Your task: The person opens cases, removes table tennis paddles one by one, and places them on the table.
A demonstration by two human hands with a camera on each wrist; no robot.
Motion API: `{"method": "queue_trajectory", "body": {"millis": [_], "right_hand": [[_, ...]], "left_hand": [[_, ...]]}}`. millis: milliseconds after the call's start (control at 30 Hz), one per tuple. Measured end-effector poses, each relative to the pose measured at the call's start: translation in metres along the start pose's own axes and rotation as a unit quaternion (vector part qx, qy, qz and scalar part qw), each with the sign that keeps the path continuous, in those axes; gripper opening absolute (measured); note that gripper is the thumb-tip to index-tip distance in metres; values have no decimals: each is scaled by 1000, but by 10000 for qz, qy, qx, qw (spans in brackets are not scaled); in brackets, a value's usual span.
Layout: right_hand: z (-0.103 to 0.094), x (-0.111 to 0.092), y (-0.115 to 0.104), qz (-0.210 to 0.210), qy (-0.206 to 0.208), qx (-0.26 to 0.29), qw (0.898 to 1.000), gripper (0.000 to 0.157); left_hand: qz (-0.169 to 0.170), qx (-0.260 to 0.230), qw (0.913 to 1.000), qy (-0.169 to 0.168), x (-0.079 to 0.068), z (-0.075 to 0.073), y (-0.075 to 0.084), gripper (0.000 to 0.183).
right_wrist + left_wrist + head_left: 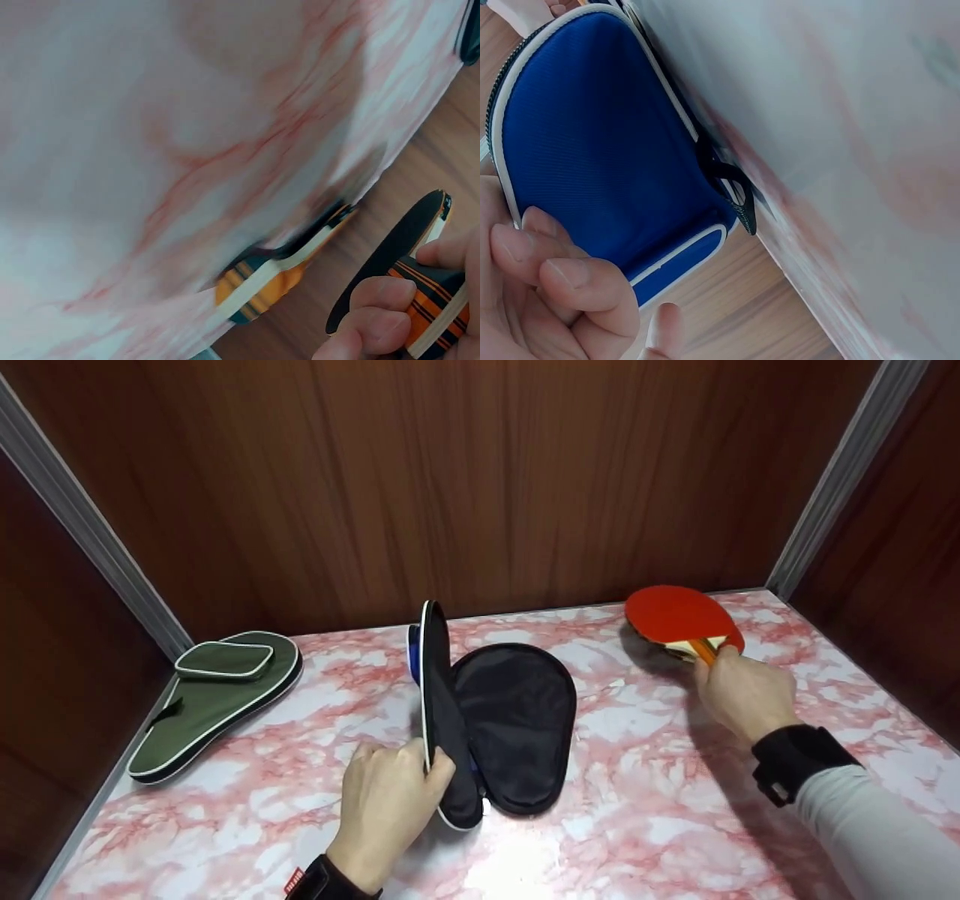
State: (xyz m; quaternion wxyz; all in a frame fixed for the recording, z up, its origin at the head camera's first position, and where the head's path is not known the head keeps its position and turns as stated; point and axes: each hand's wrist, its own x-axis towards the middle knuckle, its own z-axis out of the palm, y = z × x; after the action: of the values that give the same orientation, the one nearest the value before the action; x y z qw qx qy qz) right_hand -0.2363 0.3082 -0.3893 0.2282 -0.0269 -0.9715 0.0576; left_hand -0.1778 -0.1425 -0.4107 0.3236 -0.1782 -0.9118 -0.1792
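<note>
My left hand grips the edge of the raised flap of a paddle case, thumb on the black lining and fingers on the outside. The case lies unzipped, its other half flat on the table. In the left wrist view the flap's blue outside shows, with white piping and a black strap loop. My right hand holds a table tennis paddle by its striped handle, red face up, above the table. Under it, a second paddle lies on the table, mostly hidden in the head view.
A green paddle case with a small pocket lies at the left, near the back wall. The table has a pink and white marbled top. Brown wood panels stand behind it and on both sides.
</note>
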Motion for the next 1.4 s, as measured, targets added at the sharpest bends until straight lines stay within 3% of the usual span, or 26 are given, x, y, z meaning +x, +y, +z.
{"method": "queue_trajectory", "body": {"millis": [167,333,467,700,1033,1400], "right_hand": [[4,3,15,248,-115,15,9996,40],[4,8,27,648,-722,-37,9953,45],[6,9,33,817,-970,-66,9919,46],[14,10,36,758,-837,-212,9934,46],[23,12,34,267,-232,-500,9981,44],[15,20,49,513,-1289,-367,9896,46]], "left_hand": [[51,-19,10000,43,0,1,0,44],[72,-40,10000,27,0,1,0,44],[89,-38,9999,40,1,0,-1,44],[98,-31,9999,-11,1,1,0,44],[67,-9,10000,9,1,0,-2,44],[26,-18,10000,-32,0,0,-1,42]]}}
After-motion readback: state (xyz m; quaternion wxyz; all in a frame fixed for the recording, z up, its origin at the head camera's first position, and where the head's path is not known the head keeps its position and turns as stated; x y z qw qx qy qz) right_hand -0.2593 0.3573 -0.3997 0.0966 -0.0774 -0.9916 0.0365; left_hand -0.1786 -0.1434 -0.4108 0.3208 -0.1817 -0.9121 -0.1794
